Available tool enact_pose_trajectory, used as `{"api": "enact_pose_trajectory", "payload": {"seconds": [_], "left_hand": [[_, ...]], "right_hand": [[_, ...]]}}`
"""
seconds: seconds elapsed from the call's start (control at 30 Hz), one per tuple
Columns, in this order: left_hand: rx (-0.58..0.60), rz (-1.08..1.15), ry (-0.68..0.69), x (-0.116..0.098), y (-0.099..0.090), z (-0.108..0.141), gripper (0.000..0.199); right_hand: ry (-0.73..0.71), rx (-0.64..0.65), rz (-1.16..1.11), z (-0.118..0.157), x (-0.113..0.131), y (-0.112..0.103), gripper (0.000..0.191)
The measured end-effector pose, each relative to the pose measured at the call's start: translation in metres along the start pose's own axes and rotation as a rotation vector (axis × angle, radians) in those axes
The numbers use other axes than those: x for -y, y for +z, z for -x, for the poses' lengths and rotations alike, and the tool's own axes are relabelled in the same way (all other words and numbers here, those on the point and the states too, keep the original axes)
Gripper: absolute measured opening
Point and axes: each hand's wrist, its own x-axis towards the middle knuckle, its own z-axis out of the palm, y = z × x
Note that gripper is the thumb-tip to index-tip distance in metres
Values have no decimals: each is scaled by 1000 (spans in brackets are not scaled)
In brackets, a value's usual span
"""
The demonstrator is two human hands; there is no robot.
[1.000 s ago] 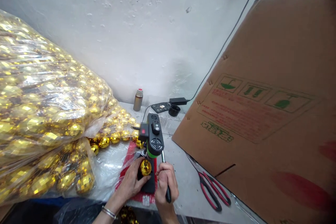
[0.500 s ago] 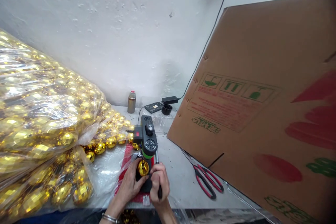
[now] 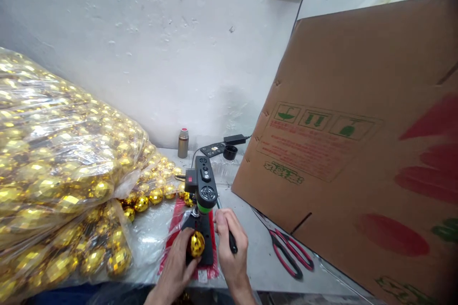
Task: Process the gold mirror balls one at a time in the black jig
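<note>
My left hand (image 3: 178, 259) is closed around a shiny gold faceted ball (image 3: 197, 244), fingers and thumb on its sides. The ball is over the black base (image 3: 206, 228) of a small bench drill press, just in front of the machine's black and green head (image 3: 206, 183); a gap separates ball and head. My right hand (image 3: 231, 245) is wrapped round the black-gripped lever handle (image 3: 233, 243) at the press's right side. A red plastic sheet (image 3: 174, 228) lies under the base.
Clear bags of gold balls (image 3: 64, 167) fill the left. Red-and-black scissors (image 3: 291, 255) lie right of my right hand, beside a large cardboard box (image 3: 339, 143). Behind the press are a small bottle (image 3: 183, 144), a black cap (image 3: 230, 152) and a power adapter (image 3: 234, 139).
My left hand has drawn the gold ball toward me, out from beneath the press head. My right hand has moved right and slightly up with the lever handle. The camera view has shifted slightly.
</note>
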Motion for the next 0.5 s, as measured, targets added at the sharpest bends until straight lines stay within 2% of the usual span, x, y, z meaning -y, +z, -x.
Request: {"api": "enact_pose_trajectory", "payload": {"seconds": [0.1, 0.17, 0.2, 0.27, 0.33, 0.4, 0.5], "left_hand": [[20, -107, 130, 14, -13, 33, 75], [-27, -165, 178, 16, -30, 36, 85], [-66, -205, 167, 14, -41, 29, 82], [-169, -331, 71, 7, -64, -2, 56], [-284, -527, -108, -1, -85, -47, 45], [-257, -713, -326, -7, -98, -91, 42], [-220, -737, -410, -8, -107, -134, 33]], "right_hand": [[-44, -12, -20, 6, -4, 2, 25], [-75, -17, -24, 13, -9, 4, 25], [-86, -18, -24, 15, -11, 5, 25], [-97, -20, -22, 17, -13, 6, 25], [-99, -26, -21, 17, -14, 6, 25], [-104, -29, -15, 16, -14, 6, 25], [-106, -22, -1, 16, -15, 5, 25]]}}
